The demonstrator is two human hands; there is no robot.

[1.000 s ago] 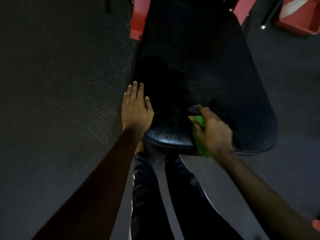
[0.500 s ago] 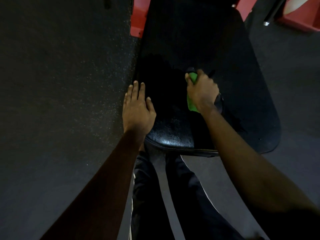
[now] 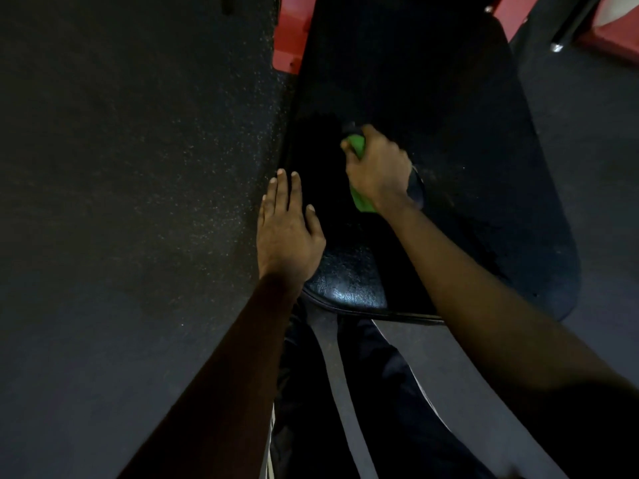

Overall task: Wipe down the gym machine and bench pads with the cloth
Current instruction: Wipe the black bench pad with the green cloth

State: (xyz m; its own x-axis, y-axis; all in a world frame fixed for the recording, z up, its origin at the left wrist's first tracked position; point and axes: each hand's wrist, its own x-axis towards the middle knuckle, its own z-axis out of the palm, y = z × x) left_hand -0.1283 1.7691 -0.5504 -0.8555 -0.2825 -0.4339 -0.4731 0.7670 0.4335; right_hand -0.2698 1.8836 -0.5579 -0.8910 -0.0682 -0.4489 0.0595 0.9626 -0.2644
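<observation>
To the left the speckled floor [image 3: 121, 167] is lying dark, and the left hand [image 3: 287, 233] is resting flat on the near left edge of the pad [image 3: 466, 98], 4 fingers straight and together, thumb spread, bracing. Moving right, the right hand [image 3: 378, 171] is pressing down mid-pad, fingers curled tight round the green cloth [image 3: 358, 146], which is poking out at both ends of the fist. The pad's long axis is running away from the person toward the red frame [image 3: 288, 36], so the dusty-looking stretch is lying ahead and right of the cloth. Of the 2 hands, the right is nearer.
</observation>
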